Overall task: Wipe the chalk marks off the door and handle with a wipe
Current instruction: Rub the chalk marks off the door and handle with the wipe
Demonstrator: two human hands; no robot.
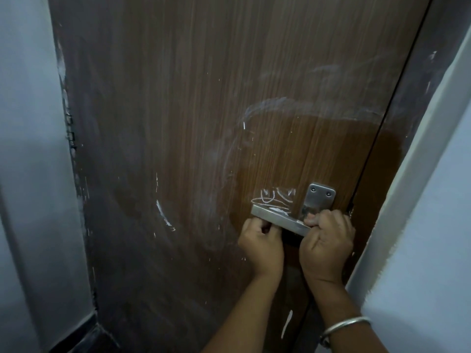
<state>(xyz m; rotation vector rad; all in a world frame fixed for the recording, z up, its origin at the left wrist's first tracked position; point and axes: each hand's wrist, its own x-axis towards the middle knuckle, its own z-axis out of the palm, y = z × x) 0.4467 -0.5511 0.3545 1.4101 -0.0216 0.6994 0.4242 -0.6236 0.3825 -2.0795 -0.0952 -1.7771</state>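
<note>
Presently noting right hand (326,243) fingers (312,221) curled tight round handle (274,216) near its plate. Noting left hand (262,242) fingers curled beneath its free end; cannot tell whether pinching a wipe, none visible. Judging task partly done: door (178,98) damp and smeared, yet chalk scribble (276,197) above handle, white flecks (279,210) on handle top, and arc (163,212) leftward not yet cleared.

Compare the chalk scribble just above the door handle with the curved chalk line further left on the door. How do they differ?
The scribble is a tangle of thin crossing loops; the curved line is one thicker arc. The scribble sits right above the handle, while the curved line stands alone, away from it. Both are white chalk on the brown door, not yet wiped off.
</note>
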